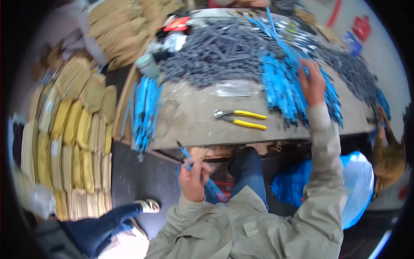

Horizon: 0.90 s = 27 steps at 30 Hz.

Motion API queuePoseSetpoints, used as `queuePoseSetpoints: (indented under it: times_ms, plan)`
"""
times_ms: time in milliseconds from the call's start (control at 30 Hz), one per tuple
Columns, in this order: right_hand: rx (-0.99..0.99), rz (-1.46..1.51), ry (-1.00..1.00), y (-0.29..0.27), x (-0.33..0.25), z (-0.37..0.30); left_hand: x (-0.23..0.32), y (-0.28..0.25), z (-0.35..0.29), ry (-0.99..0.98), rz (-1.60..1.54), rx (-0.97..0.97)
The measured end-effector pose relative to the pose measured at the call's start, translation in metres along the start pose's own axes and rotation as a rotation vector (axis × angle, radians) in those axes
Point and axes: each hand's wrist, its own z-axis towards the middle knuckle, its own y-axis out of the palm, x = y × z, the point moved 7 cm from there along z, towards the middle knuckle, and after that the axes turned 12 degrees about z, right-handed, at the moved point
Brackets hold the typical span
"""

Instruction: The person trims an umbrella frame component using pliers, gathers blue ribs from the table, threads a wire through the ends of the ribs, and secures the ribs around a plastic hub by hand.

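My left hand is below the table's front edge, closed around a thin blue strip that runs from upper left to lower right through the fist. My right hand reaches out over the table and rests on a pile of blue strips, fingers spread among them. Whether it grips any strip I cannot tell. Behind the pile lies a wide heap of dark grey strips. Yellow-handled pliers lie on the bare table top between my two hands.
Another bundle of blue strips hangs over the table's left edge. Stacked tan and yellow sacks fill the left side. A grey-green cup stands at the table's left corner. A blue plastic bag sits under the table. Another person is at the right.
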Motion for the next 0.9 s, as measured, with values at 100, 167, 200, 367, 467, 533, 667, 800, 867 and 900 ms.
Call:
queuePoseSetpoints:
  times_ms: [100, 167, 200, 367, 467, 533, 667, 800, 867, 900]
  plan:
    - [-0.121, 0.134, 0.082, 0.028, -0.078, -0.055, 0.028, -0.008, 0.017, 0.046, -0.071, 0.004]
    - [-0.133, 0.219, 0.036, 0.048, -0.124, -0.092, 0.042, -0.012, 0.030, 0.057, -0.199, 0.050]
    - [-0.116, 0.238, -0.025, 0.056, -0.145, -0.105, 0.047, -0.014, 0.039, 0.083, -0.266, 0.079]
    - [-0.194, 0.387, 0.088, 0.087, -0.190, -0.158, 0.054, -0.026, 0.047, 0.122, -0.400, 0.170]
    - [-0.211, 0.345, -0.016, 0.085, -0.204, -0.169, 0.042, -0.046, 0.042, 0.169, -0.271, 0.264]
    - [-0.305, 0.450, -0.008, 0.086, -0.211, -0.175, 0.041, -0.049, 0.035, 0.160, -0.244, 0.287]
    - [-0.471, 0.762, 0.136, 0.078, -0.206, -0.171, 0.049, -0.059, 0.030, 0.251, -0.122, 0.398]
    - [-0.466, 0.904, 0.327, 0.066, -0.201, -0.146, 0.064, -0.037, 0.017, 0.347, -0.097, 0.342]
    - [-0.477, 0.985, 0.428, 0.076, -0.199, -0.144, 0.067, -0.028, 0.007, 0.340, -0.046, 0.276]
    - [-0.612, 0.996, 0.376, 0.087, -0.204, -0.147, 0.066, -0.020, 0.004, 0.311, -0.003, 0.191]
